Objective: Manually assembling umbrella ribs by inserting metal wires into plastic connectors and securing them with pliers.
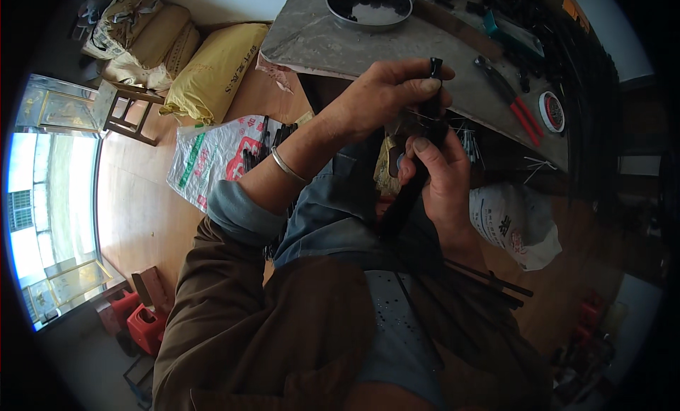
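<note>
In front of the grey worktop's edge, both my hands are closed on a long, dark, rod-shaped piece [405,204]; its exact kind I cannot make out. My left hand [397,92] pinches it near the top, where a small flared black end [435,63] sticks up past the fingers. Lower down, my right hand [445,172] wraps round its thicker part, thumb uppermost. A thin shiny strand [423,116] shows between the two hands. The lower end runs down over my lap and blends into the dark clothing.
The worktop [312,39] bears a metal bowl [368,7] with dark bits, red-handled pliers [513,103], a round tin [551,112], a green box [513,34] and black parts. Thin rods [469,143] jut below its edge. Sacks [219,71] and a wooden stool [131,113] stand left.
</note>
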Tool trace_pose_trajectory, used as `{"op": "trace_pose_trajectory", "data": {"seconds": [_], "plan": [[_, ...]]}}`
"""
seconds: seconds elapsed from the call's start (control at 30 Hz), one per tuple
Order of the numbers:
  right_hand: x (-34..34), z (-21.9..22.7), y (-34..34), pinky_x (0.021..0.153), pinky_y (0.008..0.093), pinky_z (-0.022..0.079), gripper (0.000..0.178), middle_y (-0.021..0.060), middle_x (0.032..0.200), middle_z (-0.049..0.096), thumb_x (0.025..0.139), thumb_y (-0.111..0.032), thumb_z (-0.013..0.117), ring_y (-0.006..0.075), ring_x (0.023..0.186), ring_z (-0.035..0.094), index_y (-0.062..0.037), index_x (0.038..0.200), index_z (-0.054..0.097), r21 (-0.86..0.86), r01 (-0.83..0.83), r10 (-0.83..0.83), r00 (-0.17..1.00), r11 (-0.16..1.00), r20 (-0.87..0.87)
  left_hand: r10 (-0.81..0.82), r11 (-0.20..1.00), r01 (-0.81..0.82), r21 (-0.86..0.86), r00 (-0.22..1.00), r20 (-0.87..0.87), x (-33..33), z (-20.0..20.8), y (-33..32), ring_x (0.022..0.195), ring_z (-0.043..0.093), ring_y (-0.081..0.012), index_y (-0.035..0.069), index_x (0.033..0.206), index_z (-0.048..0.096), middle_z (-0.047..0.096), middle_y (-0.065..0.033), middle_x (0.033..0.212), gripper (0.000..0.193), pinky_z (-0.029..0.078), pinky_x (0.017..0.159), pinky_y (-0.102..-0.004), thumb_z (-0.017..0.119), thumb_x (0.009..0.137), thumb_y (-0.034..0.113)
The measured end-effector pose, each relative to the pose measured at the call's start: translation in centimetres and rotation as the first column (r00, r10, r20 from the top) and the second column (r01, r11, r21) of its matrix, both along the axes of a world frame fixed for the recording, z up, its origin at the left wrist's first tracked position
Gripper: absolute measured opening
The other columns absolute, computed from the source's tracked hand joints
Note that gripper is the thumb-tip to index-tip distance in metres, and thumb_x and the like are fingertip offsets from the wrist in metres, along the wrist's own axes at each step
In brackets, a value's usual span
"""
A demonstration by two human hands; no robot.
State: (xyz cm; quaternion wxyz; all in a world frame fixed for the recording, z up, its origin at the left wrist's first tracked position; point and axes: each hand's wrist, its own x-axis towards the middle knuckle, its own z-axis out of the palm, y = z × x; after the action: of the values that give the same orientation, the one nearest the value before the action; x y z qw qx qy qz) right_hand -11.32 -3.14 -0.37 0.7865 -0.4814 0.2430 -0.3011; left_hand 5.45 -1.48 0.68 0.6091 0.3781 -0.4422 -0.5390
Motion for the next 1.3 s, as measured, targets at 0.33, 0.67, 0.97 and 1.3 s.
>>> {"op": "trace_pose_trajectory", "data": {"seconds": [0.33, 0.67, 0.97, 1.3], "plan": [[0.0, -0.1, -0.1, 0.057, 0.0272, 0.047, 0.019, 0.0059, 0.070, 0.055, 0.092, -0.013, 0.057, 0.0129, 0.058, 0.054, 0.0009, 0.103, 0.051, -0.025, -0.007, 0.006, 1.000, 1.000, -0.021, 0.055, 0.998, -0.056, 0.001, 0.995, 0.088, 0.0, -0.2, 0.2, 0.093, 0.063, -0.0132, -0.002, 0.126, 0.053, 0.067, -0.0070, 0.096, 0.040, 0.049, 0.085, -0.0278, 0.057, 0.095, 0.023], [0.0, -0.8, -0.7, 0.054, 0.0270, 0.047, 0.018, 0.0066, 0.078, 0.057, 0.091, -0.013, 0.060, 0.0133, 0.059, 0.055, -0.0002, 0.101, 0.053, 0.079, -0.041, 0.038, 0.998, 0.996, 0.047, 0.059, 0.994, -0.059, 0.088, 0.998, 0.003, 0.1, 0.0, 1.0, 0.093, 0.062, -0.0128, 0.000, 0.123, 0.057, 0.068, -0.0074, 0.097, 0.038, 0.047, 0.087, -0.0279, 0.059, 0.093, 0.024], [0.0, -0.9, -1.0, 0.056, 0.0288, 0.046, 0.022, 0.0060, 0.085, 0.054, 0.090, -0.018, 0.061, 0.0141, 0.062, 0.053, -0.0025, 0.104, 0.052, 0.093, -0.100, 0.097, 0.995, 0.991, 0.038, 0.127, 0.981, -0.088, 0.176, 0.967, -0.223, -0.6, -0.6, 0.9, 0.090, 0.062, -0.0133, 0.003, 0.119, 0.060, 0.068, -0.0067, 0.096, 0.033, 0.047, 0.086, -0.0283, 0.057, 0.095, 0.025], [0.1, -1.0, -0.8, 0.054, 0.0279, 0.047, 0.018, 0.0063, 0.078, 0.058, 0.090, -0.012, 0.061, 0.0137, 0.059, 0.055, -0.0003, 0.102, 0.056, 0.135, -0.057, 0.047, 0.996, 0.989, 0.075, 0.188, 0.973, -0.153, 0.175, 0.960, -0.209, -1.2, 0.2, 1.5, 0.094, 0.062, -0.0148, 0.000, 0.118, 0.059, 0.066, -0.0086, 0.102, 0.035, 0.049, 0.084, -0.0295, 0.057, 0.095, 0.027]]}}
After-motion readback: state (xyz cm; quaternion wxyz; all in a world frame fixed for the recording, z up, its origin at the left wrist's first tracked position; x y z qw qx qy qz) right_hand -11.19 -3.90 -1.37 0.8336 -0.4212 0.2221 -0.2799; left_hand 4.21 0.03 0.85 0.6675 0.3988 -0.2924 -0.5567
